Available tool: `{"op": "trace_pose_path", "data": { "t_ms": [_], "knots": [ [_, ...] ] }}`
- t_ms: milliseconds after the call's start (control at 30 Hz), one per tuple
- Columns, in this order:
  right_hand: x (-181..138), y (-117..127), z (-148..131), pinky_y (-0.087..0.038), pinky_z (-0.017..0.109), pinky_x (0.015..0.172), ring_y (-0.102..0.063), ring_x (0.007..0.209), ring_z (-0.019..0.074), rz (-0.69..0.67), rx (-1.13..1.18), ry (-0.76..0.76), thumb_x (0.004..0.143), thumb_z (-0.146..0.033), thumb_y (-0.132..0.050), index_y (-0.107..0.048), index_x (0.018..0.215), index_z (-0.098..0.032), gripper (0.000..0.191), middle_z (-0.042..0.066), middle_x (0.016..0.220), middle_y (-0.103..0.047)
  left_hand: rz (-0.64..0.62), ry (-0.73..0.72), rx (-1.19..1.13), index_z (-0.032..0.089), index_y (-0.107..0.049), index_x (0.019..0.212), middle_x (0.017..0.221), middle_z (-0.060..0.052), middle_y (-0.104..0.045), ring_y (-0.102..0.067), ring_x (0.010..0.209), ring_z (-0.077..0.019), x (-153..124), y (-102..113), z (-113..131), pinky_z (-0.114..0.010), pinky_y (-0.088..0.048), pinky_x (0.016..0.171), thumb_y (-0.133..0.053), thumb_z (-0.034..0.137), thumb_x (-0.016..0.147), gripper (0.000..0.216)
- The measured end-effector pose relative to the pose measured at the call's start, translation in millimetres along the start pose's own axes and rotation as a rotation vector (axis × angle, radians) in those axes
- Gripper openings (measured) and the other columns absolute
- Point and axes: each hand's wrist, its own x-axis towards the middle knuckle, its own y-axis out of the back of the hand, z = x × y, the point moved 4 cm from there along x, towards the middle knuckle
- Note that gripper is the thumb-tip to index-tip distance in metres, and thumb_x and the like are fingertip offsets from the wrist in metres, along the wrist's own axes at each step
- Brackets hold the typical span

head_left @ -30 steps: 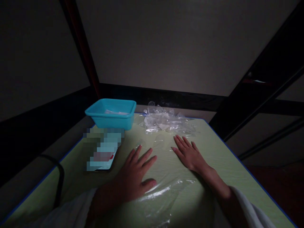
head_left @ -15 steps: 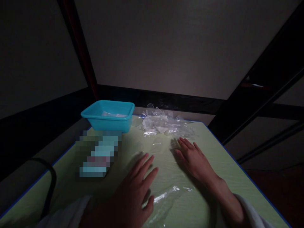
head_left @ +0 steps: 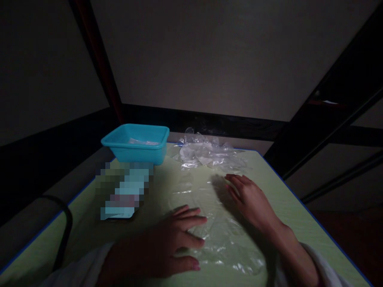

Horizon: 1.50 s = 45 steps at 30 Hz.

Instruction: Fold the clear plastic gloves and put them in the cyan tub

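Observation:
A thin clear plastic glove lies spread on the pale green table, its outline faint and wrinkled. My left hand rests over its left side with the fingers spread and nothing held. To its right, my right hand hovers low, casting a shadow, with the fingers loosely curved and no object in them. Farther back lies a crumpled pile of clear plastic gloves with white pieces among them.
A blue plastic basin with something whitish inside stands at the back left. In front of it lies a blurred-out phone-like slab. A black cable curves at the left. Walls rise behind the table, which has a blue edge.
The glove has gone from bunched near my left hand to lying flatter. My left hand has turned and shifted right; my right hand has moved slightly right, its fingers curving more.

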Motion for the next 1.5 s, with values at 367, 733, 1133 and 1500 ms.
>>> {"op": "trace_pose_path", "data": {
  "t_ms": [367, 733, 1133, 1500],
  "knots": [
    [-3.4, -42.0, -45.6, -0.03, 0.044, 0.108, -0.031, 0.132, 0.0246, -0.233, 0.239, 0.227, 0.093, -0.027, -0.035, -0.037, 0.136, -0.004, 0.049, 0.018, 0.142, -0.034, 0.347, 0.184, 0.257, 0.008, -0.039, 0.133, 0.143, -0.018, -0.035, -0.032, 0.132, -0.0269, 10.6, -29.4, -31.8, -0.045, -0.032, 0.107, -0.049, 0.02, 0.083, 0.052],
    [-3.8, -49.0, -24.6, -0.023, 0.049, 0.109, -0.021, 0.135, 0.0256, -0.3, 0.038, 0.102, 0.093, -0.044, -0.033, -0.029, 0.141, -0.013, 0.057, 0.009, 0.146, -0.028, 0.201, 0.211, 0.268, 0.015, -0.037, 0.136, 0.146, -0.013, -0.031, -0.023, 0.136, -0.0292, 13.2, -12.2, -36.1, -0.053, -0.022, 0.108, -0.054, 0.031, 0.083, 0.058],
    [-10.2, -26.2, -21.4, -0.017, 0.046, 0.111, -0.011, 0.138, 0.0227, -0.362, 0.143, 0.208, 0.092, -0.048, -0.034, -0.021, 0.143, -0.012, 0.064, 0.012, 0.15, -0.016, 0.266, -0.054, 0.195, 0.014, -0.053, 0.12, 0.136, -0.014, -0.047, -0.042, 0.126, -0.023, -0.4, -9.5, -11.9, -0.038, -0.038, 0.104, -0.047, 0.013, 0.083, 0.038],
    [-28.3, -23.9, -17.4, -0.011, 0.049, 0.11, -0.007, 0.138, 0.0276, -0.648, 0.34, 0.361, 0.067, -0.058, -0.065, -0.015, 0.144, -0.018, 0.1, 0.015, 0.15, -0.011, -0.002, -0.078, 0.137, 0.025, -0.027, 0.141, 0.15, -0.01, -0.017, -0.018, 0.137, -0.0295, -4.7, -15.4, -18.4, -0.05, -0.016, 0.111, -0.061, 0.052, 0.076, 0.078]
  ]
}}
